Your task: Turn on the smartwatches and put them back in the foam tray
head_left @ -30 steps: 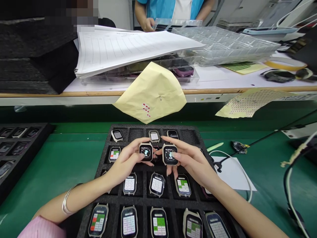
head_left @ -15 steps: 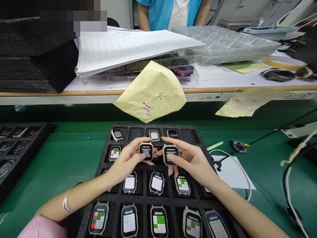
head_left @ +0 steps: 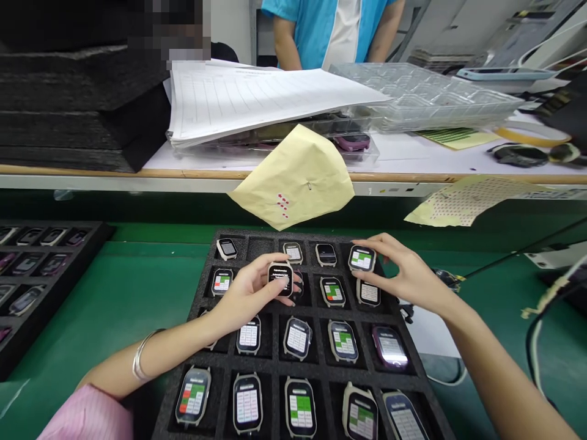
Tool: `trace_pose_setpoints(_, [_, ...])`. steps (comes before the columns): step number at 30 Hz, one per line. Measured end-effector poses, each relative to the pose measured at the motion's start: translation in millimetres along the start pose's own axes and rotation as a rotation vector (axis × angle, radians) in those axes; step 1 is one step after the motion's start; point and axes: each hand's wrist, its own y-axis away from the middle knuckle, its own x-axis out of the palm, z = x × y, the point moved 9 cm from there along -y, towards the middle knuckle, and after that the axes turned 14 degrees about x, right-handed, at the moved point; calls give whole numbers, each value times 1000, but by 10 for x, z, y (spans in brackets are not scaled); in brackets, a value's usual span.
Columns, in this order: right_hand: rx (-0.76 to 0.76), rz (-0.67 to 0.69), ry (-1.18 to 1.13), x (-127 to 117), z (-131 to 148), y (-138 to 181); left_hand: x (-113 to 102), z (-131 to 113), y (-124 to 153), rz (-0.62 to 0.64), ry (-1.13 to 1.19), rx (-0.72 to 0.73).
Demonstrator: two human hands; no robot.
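Note:
My left hand [head_left: 263, 284] is closed around a smartwatch without straps [head_left: 280, 278], its thumb on the dark screen with white lines of text. At the far right corner of the black foam tray [head_left: 270, 307], my right hand [head_left: 403, 269] grips a second watch [head_left: 362, 258] by its sides between thumb and fingers. Green and white blocks show on that screen. Just below it a watch [head_left: 368, 293] lies in its slot. Several more watches sit in the tray's compartments, among them a purple-cased watch [head_left: 389, 346] and one with red and green blocks [head_left: 193, 396].
Another foam tray of watches [head_left: 55, 293] lies at the left on the green table [head_left: 142, 275]. Behind, a shelf holds papers [head_left: 266, 98], clear plastic trays [head_left: 431, 98] and black foam blocks [head_left: 68, 110]. Cables [head_left: 534, 318] hang at the right. A person in blue [head_left: 312, 30] is beyond the shelf.
My right hand has moved right with its watch from beside the left hand to the tray's far right corner. Its watch's screen has changed from a text list to green and white blocks.

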Motion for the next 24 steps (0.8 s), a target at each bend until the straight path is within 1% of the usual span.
trace_pose_setpoints(3, [-51, 18, 114, 6, -206, -126, -15, -5, -7, -9, -5, 9])
trace_pose_setpoints(5, [-98, 30, 175, 15, -236, -152, -19, -12, -8, -12, -3, 11])
trace_pose_setpoints(7, [-157, -7, 242, -12, -158, -144, -21, -12, -5, -11, 8, 6])
trace_pose_setpoints(9, [-213, -55, 301, -16, 7, -126, -18, -3, 2, -2, 27, 3])
trace_pose_setpoints(10, [-232, -64, 324, 14, 104, -122, -18, 2, 5, 2, 37, 5])
trace_pose_setpoints(12, [-240, -16, 366, 174, 286, -130, -23, 12, 11, 6, 51, 11])
trace_pose_setpoints(14, [-156, 15, 385, 346, 386, -174, -30, 21, 14, 4, 52, 13])
trace_pose_setpoints(17, [26, -52, 342, 478, 421, -240, -28, 19, 15, 1, 24, 8])
trace_pose_setpoints(19, [114, -107, 306, 510, 404, -263, -22, 3, 16, -1, -7, 14])
trace_pose_setpoints(21, [179, -127, 249, 520, 370, -286, -14, -17, 18, -1, -41, 28])
trace_pose_setpoints(24, [191, -100, 126, 494, 375, -304, -14, -36, 22, -7, -80, 53])
